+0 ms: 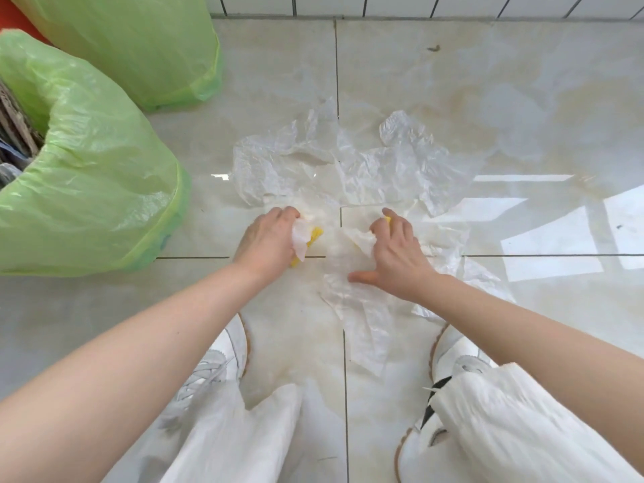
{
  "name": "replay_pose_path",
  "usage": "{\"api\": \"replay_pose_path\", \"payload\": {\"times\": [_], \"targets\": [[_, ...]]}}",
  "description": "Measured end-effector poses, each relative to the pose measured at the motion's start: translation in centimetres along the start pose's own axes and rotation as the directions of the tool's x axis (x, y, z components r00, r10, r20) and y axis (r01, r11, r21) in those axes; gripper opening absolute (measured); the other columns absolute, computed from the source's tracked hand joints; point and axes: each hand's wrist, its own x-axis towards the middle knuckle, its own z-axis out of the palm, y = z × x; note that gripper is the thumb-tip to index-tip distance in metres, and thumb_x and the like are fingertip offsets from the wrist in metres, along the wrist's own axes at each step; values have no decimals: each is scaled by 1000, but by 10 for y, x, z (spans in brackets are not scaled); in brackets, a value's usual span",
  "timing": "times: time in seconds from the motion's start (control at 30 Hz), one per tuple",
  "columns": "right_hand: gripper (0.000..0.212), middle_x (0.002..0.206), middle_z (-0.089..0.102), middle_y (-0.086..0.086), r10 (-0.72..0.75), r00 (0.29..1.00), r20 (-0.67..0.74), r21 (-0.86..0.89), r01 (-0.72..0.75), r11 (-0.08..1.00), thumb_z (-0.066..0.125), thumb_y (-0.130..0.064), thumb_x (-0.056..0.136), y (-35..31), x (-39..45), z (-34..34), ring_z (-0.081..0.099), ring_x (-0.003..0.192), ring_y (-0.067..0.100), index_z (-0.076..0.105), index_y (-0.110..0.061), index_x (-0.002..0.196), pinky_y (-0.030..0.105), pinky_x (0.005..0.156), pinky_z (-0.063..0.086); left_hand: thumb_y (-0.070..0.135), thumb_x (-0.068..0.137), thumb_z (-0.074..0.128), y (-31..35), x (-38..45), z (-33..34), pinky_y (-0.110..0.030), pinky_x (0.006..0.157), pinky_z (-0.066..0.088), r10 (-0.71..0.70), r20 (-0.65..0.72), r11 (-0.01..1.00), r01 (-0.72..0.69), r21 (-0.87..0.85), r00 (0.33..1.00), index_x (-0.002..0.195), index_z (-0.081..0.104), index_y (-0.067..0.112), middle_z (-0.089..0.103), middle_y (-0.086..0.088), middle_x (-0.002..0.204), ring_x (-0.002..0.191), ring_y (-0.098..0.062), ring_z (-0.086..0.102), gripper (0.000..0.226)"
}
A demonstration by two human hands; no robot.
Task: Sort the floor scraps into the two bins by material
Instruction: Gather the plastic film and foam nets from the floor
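Note:
Crumpled clear plastic sheets lie spread on the pale tiled floor in front of me. My left hand grips a bunched piece of clear plastic together with a yellow scrap. My right hand curls its fingers round another fold of clear plastic, a small bit of yellow showing at its fingertips. More plastic film trails from under that hand toward my feet. Two bins lined with green bags stand at the left: a near one and a far one.
My white shoes and white trousers fill the bottom of the view. The near bin holds cardboard-like scraps at its opening. A tiled wall runs along the top. A small dark speck lies on the far floor.

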Motion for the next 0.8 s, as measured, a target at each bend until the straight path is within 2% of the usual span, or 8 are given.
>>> {"api": "replay_pose_path", "payload": {"times": [0.07,0.13,0.23,0.3,0.47,0.53,0.67,0.8], "targets": [[92,152,14,21,-3,997,72,-72,9,997,77,-58,62,-1,2,2,9,144,38,34,-7,126,50,114,23,11,81,60,4,1,6,-40,85,42,47,81,988,-59,141,996,127,46,14,50,-11,121,107,-35,49,49],[88,152,15,17,-10,996,86,-122,20,992,75,-57,65,-4,1,3,13,142,39,34,-8,127,49,113,24,15,82,59,7,1,10,-36,84,38,63,114,965,-90,246,992,127,43,15,47,-7,121,109,-31,45,47],[75,134,35,11,-11,1000,4,-189,11,982,71,-53,72,-6,0,4,35,125,34,36,-10,124,44,97,40,15,82,57,8,2,10,-35,84,38,75,104,959,-101,267,992,124,44,15,41,-7,121,109,-29,40,44],[68,120,40,9,16,999,-36,-191,-22,981,69,-49,76,-8,0,4,41,110,31,37,-10,121,42,83,45,13,81,58,6,3,8,-35,82,40,115,86,947,-135,290,990,122,46,14,35,-7,127,110,-30,36,43],[51,115,43,17,-23,1000,-21,-206,18,978,62,-32,87,-12,1,7,42,99,33,42,3,118,40,82,38,6,82,59,3,4,8,-43,87,44,76,156,948,-120,295,985,126,38,20,4,-5,154,137,-40,13,51],[44,115,42,16,-3,1000,-7,-127,2,992,61,-24,88,-15,0,5,44,100,34,40,1,118,39,85,40,10,84,60,6,5,10,-45,92,43,43,188,953,-97,286,981,128,36,19,9,-6,154,139,-38,14,51],[37,112,43,14,11,1000,23,-61,-10,998,57,-9,87,-19,2,2,50,90,34,38,-3,118,34,72,37,1,80,59,7,6,14,-36,71,40,72,113,928,-108,358,991,121,39,17,36,-6,131,115,-32,38,48],[34,102,48,13,40,998,55,-51,-37,998,49,4,84,-15,14,-1,51,70,35,36,-7,114,35,60,35,-13,77,46,2,5,12,-34,65,35,96,82,919,-120,377,992,118,40,13,40,-9,118,98,-31,43,49]]}}
